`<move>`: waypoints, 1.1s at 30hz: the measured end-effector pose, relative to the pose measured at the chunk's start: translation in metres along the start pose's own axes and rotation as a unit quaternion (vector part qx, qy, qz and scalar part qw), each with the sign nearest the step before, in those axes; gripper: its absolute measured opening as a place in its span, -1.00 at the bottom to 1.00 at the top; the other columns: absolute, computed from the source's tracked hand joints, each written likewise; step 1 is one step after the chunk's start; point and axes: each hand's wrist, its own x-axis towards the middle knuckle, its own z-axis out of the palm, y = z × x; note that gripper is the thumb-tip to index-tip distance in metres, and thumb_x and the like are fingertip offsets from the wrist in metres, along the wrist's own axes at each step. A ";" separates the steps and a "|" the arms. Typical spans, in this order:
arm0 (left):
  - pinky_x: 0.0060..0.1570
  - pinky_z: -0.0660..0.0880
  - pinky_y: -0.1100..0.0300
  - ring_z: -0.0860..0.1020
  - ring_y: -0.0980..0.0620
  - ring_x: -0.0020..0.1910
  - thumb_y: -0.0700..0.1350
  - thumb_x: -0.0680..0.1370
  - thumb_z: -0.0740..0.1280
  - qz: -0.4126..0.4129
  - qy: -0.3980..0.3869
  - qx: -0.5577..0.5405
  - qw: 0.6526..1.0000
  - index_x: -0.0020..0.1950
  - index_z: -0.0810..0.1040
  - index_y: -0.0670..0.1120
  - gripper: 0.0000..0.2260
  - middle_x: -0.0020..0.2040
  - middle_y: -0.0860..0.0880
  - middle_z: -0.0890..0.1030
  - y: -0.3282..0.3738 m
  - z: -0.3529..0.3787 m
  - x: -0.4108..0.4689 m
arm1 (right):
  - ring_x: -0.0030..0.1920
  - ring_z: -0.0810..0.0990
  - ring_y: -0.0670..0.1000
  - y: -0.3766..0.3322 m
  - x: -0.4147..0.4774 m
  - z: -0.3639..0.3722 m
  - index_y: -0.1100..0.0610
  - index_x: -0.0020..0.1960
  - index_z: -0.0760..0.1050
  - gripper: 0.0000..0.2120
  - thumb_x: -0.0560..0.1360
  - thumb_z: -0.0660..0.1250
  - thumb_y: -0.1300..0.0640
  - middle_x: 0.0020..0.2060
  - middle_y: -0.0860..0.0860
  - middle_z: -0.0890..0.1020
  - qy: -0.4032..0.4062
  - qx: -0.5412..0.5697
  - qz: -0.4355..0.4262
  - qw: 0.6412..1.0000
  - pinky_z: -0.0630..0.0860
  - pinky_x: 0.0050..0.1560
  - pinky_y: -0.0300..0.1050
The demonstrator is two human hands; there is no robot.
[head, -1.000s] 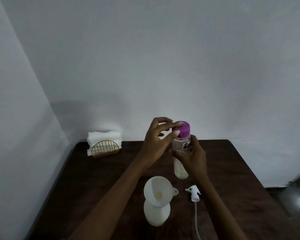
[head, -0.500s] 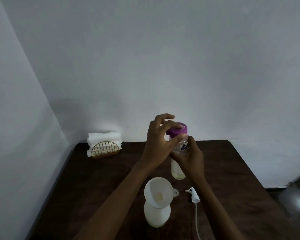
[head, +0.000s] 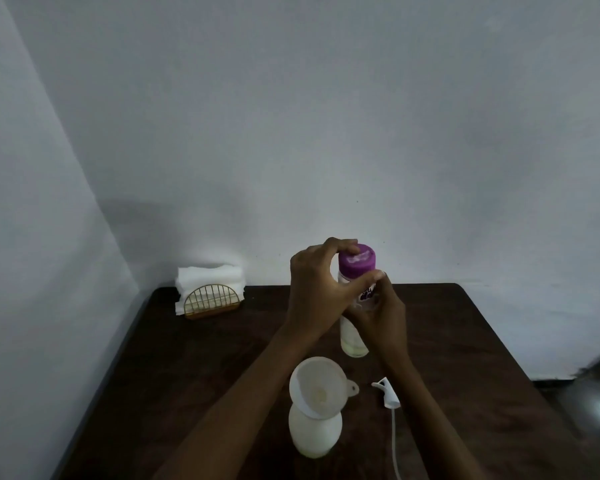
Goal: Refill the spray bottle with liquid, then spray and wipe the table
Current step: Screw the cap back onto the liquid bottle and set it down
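Observation:
A clear refill bottle [head: 352, 339] with pale liquid and a purple cap [head: 356, 263] is held upright above the dark table [head: 222, 358]. My right hand [head: 383, 317] grips its body. My left hand [head: 317, 292] wraps its fingers around the purple cap. Nearer to me stands the white spray bottle [head: 314, 436] with a white funnel [head: 317, 386] sitting tilted in its neck. The detached white spray head [head: 388, 393] with its dip tube lies on the table to the right of the bottle.
A gold wire holder with white napkins [head: 210, 289] stands at the table's back left corner. Grey walls close in behind and on the left. The floor shows past the table's right edge.
The refill bottle has moved slightly lower and nearer. My left hand has shifted from fingertips on the cap to a fuller grip around it.

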 end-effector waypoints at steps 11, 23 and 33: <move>0.17 0.50 0.12 0.41 0.08 0.22 0.07 0.50 0.25 -0.049 -0.042 -0.079 0.995 0.23 0.53 -0.08 -0.63 0.24 0.02 0.45 -0.003 0.002 -0.007 | -0.16 0.60 -0.07 -0.003 0.001 -0.002 -0.17 0.06 0.35 -0.53 0.25 0.49 -0.03 -0.15 -0.20 0.58 0.013 0.004 -0.003 1.000 0.55 -0.18 -0.06; 0.14 0.51 0.13 0.48 0.11 0.19 0.13 0.40 0.34 -0.026 -0.023 -0.063 0.997 0.18 0.45 -0.07 -0.57 0.21 -0.01 0.53 0.004 0.013 -0.004 | -0.22 0.57 -0.07 -0.006 -0.004 -0.003 -0.07 0.01 0.40 -0.68 0.33 0.44 0.07 -0.25 -0.15 0.57 0.015 -0.038 -0.009 0.999 0.50 -0.25 -0.06; 0.15 0.45 0.23 0.51 0.04 0.17 -0.14 0.53 0.08 -0.090 -0.043 -0.222 0.970 0.09 0.54 -0.17 -0.71 0.15 -0.11 0.57 -0.003 0.003 -0.004 | -0.12 0.60 -0.07 -0.003 0.001 -0.002 -0.08 0.06 0.37 -0.52 0.26 0.53 0.05 -0.12 -0.11 0.59 -0.013 -0.031 0.001 0.999 0.55 -0.12 -0.04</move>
